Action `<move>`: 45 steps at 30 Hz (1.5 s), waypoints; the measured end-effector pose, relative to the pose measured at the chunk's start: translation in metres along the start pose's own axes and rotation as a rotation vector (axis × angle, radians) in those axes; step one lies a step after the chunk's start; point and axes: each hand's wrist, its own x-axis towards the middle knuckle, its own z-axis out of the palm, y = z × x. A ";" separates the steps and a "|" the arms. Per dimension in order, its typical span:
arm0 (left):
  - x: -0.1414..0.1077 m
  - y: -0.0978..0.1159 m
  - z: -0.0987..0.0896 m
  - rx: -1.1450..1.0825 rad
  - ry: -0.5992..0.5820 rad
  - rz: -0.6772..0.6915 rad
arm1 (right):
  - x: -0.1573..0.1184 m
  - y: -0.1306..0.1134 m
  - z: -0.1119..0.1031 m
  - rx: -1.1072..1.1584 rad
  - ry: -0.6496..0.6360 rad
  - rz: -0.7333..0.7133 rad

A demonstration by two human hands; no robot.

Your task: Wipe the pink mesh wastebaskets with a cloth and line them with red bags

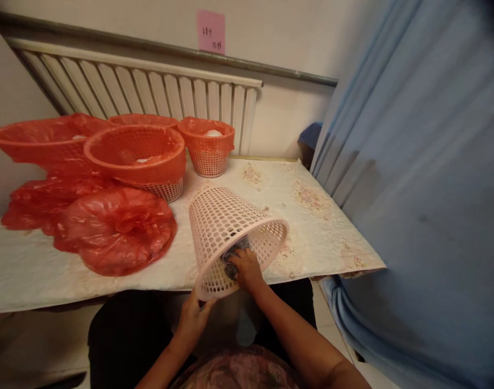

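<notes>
The left hand point(195, 316) grips the near rim of a pale pink perforated basket point(220, 216), tipped on its side just ahead of both hands at the near edge of the tabletop point(324, 237), its mouth turned toward them. The right hand point(247, 270) reaches into that mouth, clutching a bunched grey cloth point(239, 246). Beyond the hands, to their left, stand red-lined baskets point(135, 168), with crumpled red plastic point(117, 232) lying nearer.

There is room right of the basket point(220, 224); red bags point(119, 229) crowd left.
</notes>
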 end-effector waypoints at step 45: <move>0.032 0.061 -0.033 0.128 0.048 0.291 | 0.017 -0.048 -0.005 0.359 0.059 -0.169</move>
